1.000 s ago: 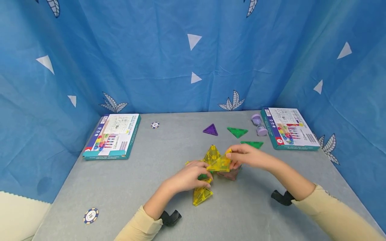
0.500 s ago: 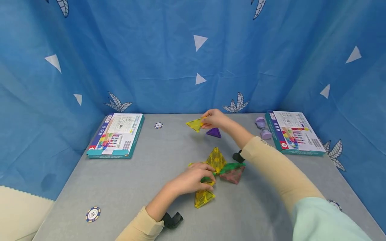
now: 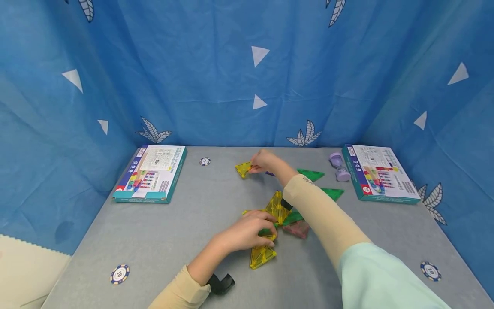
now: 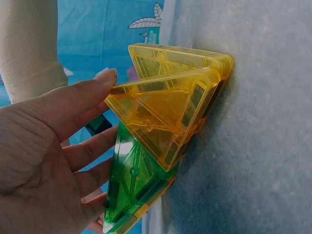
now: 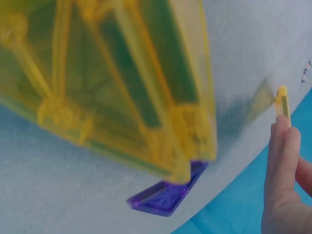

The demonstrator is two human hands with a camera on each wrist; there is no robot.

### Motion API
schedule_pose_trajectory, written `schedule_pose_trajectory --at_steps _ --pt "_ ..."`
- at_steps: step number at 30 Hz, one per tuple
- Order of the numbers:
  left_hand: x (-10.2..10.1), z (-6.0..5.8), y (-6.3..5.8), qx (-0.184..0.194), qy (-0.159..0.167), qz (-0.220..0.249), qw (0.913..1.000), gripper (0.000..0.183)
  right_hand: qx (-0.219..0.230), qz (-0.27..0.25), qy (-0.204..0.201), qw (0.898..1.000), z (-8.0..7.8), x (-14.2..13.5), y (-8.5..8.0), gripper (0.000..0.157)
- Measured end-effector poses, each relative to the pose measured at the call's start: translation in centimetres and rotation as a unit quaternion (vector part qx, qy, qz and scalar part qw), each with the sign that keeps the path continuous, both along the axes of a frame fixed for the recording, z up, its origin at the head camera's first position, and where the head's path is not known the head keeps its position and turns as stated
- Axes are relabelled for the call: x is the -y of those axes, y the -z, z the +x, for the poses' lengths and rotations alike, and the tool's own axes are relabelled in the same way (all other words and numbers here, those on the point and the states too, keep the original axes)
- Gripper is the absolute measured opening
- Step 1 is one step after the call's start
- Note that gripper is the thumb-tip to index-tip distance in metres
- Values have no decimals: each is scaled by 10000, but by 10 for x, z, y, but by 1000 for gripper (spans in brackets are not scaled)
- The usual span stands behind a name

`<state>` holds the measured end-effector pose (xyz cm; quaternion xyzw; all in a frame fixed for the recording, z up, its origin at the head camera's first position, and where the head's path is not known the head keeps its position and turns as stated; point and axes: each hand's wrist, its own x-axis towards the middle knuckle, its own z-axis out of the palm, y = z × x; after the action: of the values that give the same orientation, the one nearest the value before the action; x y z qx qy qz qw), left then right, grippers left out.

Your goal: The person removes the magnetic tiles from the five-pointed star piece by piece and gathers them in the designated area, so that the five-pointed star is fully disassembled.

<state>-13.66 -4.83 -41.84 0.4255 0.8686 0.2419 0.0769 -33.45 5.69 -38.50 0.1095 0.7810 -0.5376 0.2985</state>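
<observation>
My left hand [image 3: 248, 231] holds a structure of translucent triangular magnetic tiles, its thumb against a yellow tile [image 4: 156, 107] and its fingers by a green tile [image 4: 134, 175]. Parts of the structure spread outward: a yellow pyramid-like part [image 3: 262, 256] in front, another yellow part [image 3: 275, 208] behind, and a pinkish tile [image 3: 297, 229] at right. Toward the back of the table, my right hand [image 3: 266, 161] pinches a yellow triangular tile [image 3: 242, 169]. Whether that tile touches the table, I cannot tell. A purple triangular tile [image 5: 165, 197] lies near the right hand, mostly hidden by it in the head view.
Two green triangular tiles, one farther back [image 3: 310, 174] and one nearer [image 3: 333, 193], lie right of the right forearm. A purple hourglass-shaped piece [image 3: 339, 166] stands beside the right box [image 3: 380, 174]. Another box [image 3: 150, 174] lies at left. Poker chips [image 3: 120, 274] are scattered on the table [image 3: 173, 240].
My right hand has carried the yellow triangular tile away from the structure to the back left, then lowered it slightly toward the table. The left hand has stayed at the structure.
</observation>
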Motion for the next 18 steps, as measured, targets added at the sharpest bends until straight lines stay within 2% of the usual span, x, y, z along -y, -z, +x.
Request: schedule_pose_trajectory --at_steps 5,10,14,18 --pt "-1 1 -1 -35 2 -1 10000 18 4 218 126 9997 -1 3 7 41" --pt "-1 2 -2 -60 60 26 10000 18 0 379 -54 9993 6 -4 2 58" --pt "-1 2 -2 -90 45 15 9999 17 13 265 -115 9996 6 -12 -2 54" --pt "0 3 -3 -52 -7 -7 10000 17 -99 115 35 9999 4 -21 -7 48"
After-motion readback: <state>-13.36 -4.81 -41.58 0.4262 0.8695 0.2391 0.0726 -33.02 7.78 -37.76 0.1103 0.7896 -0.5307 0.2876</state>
